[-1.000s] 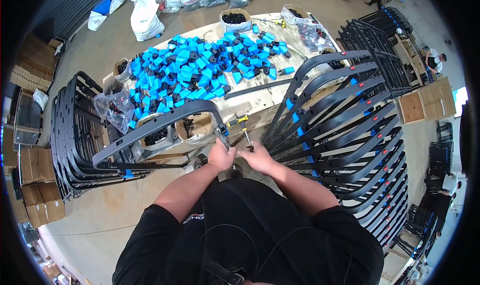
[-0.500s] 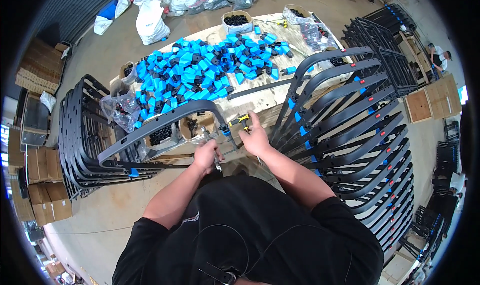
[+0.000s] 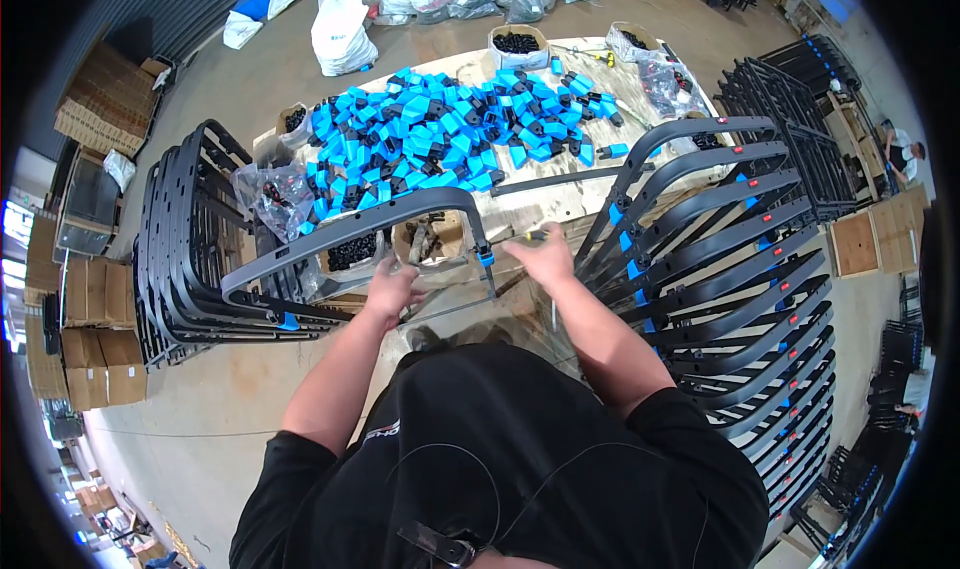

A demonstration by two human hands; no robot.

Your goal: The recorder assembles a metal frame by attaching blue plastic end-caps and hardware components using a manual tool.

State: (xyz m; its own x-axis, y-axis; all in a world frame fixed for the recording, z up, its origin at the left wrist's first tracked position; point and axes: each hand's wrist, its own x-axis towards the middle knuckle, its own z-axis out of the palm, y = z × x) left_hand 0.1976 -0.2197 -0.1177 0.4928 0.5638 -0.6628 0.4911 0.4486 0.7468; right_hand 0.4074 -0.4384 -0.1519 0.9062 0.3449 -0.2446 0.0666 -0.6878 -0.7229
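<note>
A dark grey curved frame (image 3: 350,231) lies across the table's near edge, with a blue clip (image 3: 487,259) on its right leg. My left hand (image 3: 392,289) sits just below the frame's bar, fingers curled; I cannot tell what it grips. To the right of the clip, my right hand (image 3: 547,261) closes over a yellow-handled screwdriver (image 3: 535,236). Between my hands stands a small cardboard box of metal parts (image 3: 430,239). Further back, a pile of blue plastic parts (image 3: 440,134) covers the table.
Stacked grey frames stand at my left (image 3: 185,259) and fan out at my right (image 3: 740,279). A bag of black parts (image 3: 270,194), boxes of black pieces (image 3: 518,41), white sacks (image 3: 340,29) and cardboard cartons (image 3: 95,109) surround the table.
My hands, together at the frame's clip a second ago, have parted. The right went up to the yellow tool and the left shifted left under the bar.
</note>
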